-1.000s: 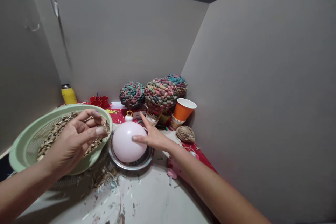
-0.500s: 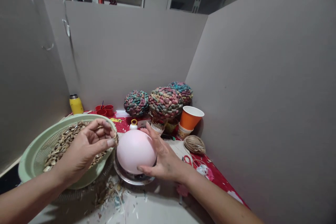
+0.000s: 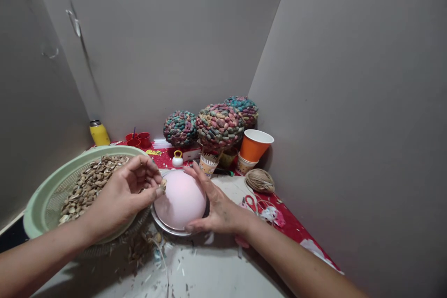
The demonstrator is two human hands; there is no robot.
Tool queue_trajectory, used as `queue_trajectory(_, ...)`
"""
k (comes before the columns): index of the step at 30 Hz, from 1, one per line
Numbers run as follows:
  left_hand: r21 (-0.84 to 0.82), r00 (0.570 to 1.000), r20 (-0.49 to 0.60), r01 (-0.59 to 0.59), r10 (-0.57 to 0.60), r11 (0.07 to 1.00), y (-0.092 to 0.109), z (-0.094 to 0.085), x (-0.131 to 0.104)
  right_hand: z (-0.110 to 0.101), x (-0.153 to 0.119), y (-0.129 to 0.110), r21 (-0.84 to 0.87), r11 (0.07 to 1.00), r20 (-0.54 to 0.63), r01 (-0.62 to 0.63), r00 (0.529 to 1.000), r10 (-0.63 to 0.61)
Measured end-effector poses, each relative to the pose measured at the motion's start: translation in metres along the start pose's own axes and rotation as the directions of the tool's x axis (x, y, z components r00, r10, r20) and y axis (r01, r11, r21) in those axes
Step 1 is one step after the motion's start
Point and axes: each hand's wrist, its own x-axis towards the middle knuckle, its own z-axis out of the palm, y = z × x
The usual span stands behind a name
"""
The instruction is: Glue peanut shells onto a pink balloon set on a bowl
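Your left hand (image 3: 134, 188), hiding part of the green basket (image 3: 33, 214), pinches one small, blurry shell (image 3: 163, 184) near the balloon (image 3: 181, 200). Your wide-curved right hand (image 3: 215, 207) holds that single balloon in a bowl (image 3: 171, 231) (mostly hidden beneath); three bumpy balls (image 3: 219, 125) stand behind.

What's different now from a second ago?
The left hand, still pinching a small brown piece, has moved right from the green basket's rim to the pink balloon's upper left. The right hand now cups the balloon's right side. The balloon still sits in the metal bowl.
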Motion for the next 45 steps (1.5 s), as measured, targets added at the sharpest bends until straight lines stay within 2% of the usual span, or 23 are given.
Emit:
queue_trajectory(5, 0.187, 0.993, 0.070, -0.111, 0.100, 0.976, 0.003, 0.011, 0.004, 0.001, -0.001, 0.000, 0.014, 1.000, -0.018, -0.003, 1.000, 0.003)
queue_trajectory(10, 0.415, 0.967, 0.121, -0.255, 0.225, 0.873, 0.006, 0.015, 0.006, 0.000, -0.002, -0.001, 0.021, 1.000, -0.029, 0.009, 1.000, -0.008)
queue_trajectory(17, 0.552, 0.934, 0.238, -0.355, 0.265, 0.755, 0.006, 0.022, 0.014, 0.000, -0.002, -0.001, 0.001, 1.000, -0.035, 0.029, 0.999, -0.029)
queue_trajectory(20, 0.629, 0.933, 0.282, -0.356, 0.224, 0.691, 0.010, 0.026, 0.018, 0.001, -0.002, 0.000, -0.012, 0.999, -0.040, 0.040, 0.998, -0.040)
queue_trajectory(24, 0.728, 0.938, 0.336, -0.313, 0.081, 0.610, 0.012, 0.030, 0.023, 0.001, -0.003, 0.001, -0.036, 0.997, -0.056, 0.071, 0.996, -0.073)
queue_trajectory(29, 0.768, 0.937, 0.350, -0.301, 0.023, 0.565, 0.011, 0.033, 0.028, 0.001, -0.004, 0.002, -0.060, 0.994, -0.053, 0.089, 0.994, -0.092)
queue_trajectory(45, 0.758, 0.922, 0.388, -0.319, 0.000, 0.569, 0.007, 0.036, 0.032, 0.001, -0.004, 0.001, -0.080, 0.992, -0.049, 0.097, 0.994, -0.101)
